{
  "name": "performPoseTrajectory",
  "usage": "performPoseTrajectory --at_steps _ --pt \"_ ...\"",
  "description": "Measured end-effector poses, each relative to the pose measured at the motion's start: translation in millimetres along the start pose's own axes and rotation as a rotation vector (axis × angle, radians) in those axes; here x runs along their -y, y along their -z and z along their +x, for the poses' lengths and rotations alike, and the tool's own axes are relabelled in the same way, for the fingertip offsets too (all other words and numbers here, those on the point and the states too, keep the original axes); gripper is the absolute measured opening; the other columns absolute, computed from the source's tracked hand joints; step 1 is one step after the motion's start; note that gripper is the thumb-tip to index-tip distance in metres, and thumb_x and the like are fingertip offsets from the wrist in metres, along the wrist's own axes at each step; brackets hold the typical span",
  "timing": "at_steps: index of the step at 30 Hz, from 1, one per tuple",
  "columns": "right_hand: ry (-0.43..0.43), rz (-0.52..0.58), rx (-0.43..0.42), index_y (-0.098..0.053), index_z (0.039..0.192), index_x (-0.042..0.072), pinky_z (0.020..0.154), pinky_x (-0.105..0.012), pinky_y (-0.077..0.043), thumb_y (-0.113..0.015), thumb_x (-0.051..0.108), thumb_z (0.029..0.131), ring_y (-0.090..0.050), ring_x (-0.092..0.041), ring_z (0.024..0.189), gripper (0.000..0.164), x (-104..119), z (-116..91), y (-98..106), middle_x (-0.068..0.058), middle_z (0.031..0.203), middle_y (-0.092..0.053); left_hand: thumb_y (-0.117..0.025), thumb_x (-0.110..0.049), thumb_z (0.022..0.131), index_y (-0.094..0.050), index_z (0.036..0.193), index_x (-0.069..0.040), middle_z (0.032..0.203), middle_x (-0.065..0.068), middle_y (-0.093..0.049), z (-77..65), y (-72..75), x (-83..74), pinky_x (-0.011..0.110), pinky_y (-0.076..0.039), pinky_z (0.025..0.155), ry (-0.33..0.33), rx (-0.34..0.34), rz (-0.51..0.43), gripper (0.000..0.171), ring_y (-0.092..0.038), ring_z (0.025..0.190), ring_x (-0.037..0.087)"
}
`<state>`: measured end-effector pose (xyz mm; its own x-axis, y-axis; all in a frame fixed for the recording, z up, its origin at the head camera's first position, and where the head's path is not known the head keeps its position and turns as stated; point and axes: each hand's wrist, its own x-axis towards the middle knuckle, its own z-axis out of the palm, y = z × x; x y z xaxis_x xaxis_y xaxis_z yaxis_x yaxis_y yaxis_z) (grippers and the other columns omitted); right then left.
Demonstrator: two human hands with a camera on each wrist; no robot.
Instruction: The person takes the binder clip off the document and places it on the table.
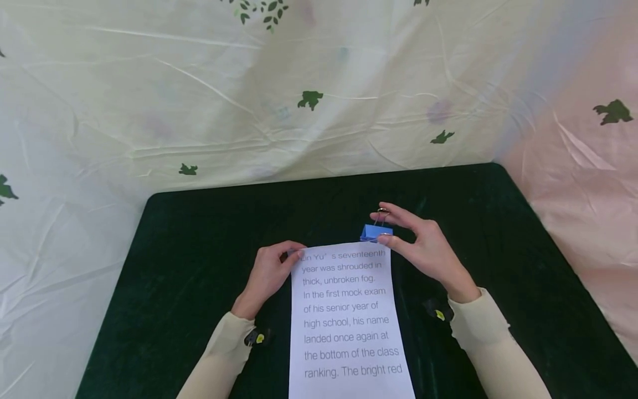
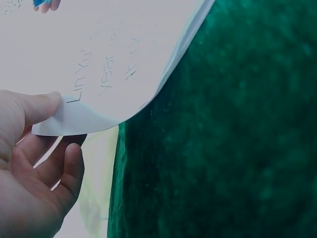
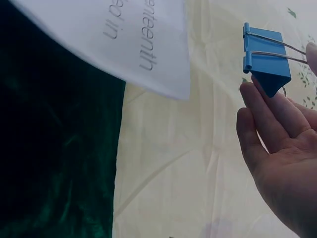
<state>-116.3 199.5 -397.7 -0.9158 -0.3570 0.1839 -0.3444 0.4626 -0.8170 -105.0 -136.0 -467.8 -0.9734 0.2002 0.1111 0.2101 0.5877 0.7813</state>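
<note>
White printed paper (image 1: 344, 310) with large dark text lies toward the person, its top edge raised off the table. My left hand (image 1: 266, 271) pinches its top left corner, thumb on the printed face and fingers behind, as the left wrist view shows. Between thumb and fingers my right hand (image 1: 432, 246) holds a blue binder clip (image 1: 375, 232) by its wire handles. The clip is just beyond the paper's top right corner. In the right wrist view a gap separates the clip (image 3: 267, 57) from the paper (image 3: 158, 59). Whether there is more than one sheet, I cannot tell.
A dark green cloth (image 1: 209, 221) covers the table. Behind and beside it hangs a pale, wrinkled curtain (image 1: 224, 111) with green leaf and bird-like prints. Small dark devices sit at both wrists, the left one (image 1: 254, 337) and the right one (image 1: 440, 312).
</note>
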Motion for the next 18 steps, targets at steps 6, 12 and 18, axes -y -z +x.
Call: performPoseTrajectory --at_steps 6,12,18 --pt "-0.025 0.012 0.004 -0.047 0.156 0.017 0.112 -0.068 -0.031 -0.071 0.022 0.100 -0.048 -0.033 0.142 0.061 -8 -6 4 -0.004 0.140 -0.066 -0.069 -0.016 0.102 -0.077 0.114 -0.015 0.102 0.000 -0.075 -0.9 0.4 2.4 0.031 -0.049 0.065 0.002 0.001 0.001 0.015 -0.061 0.074 0.010" --pt "-0.045 0.022 0.024 -0.048 0.155 0.017 0.111 -0.067 -0.033 -0.070 0.021 0.100 -0.048 -0.034 0.142 0.059 -7 -12 7 -0.005 0.139 -0.066 -0.069 -0.017 0.102 -0.077 0.114 -0.016 0.102 0.000 -0.075 -1.0 1.0 1.8 0.031 -0.049 0.066 0.010 0.003 -0.009 0.015 -0.062 0.075 0.011" --pt "-0.067 0.019 0.050 -0.046 0.156 0.017 0.109 -0.067 -0.035 -0.068 0.022 0.101 -0.051 -0.034 0.139 0.059 -13 -20 10 -0.005 0.139 -0.066 -0.069 -0.016 0.102 -0.077 0.113 -0.016 0.100 -0.001 -0.075 -0.4 1.6 0.8 0.031 -0.049 0.065 0.005 -0.001 0.000 0.014 -0.061 0.074 0.010"
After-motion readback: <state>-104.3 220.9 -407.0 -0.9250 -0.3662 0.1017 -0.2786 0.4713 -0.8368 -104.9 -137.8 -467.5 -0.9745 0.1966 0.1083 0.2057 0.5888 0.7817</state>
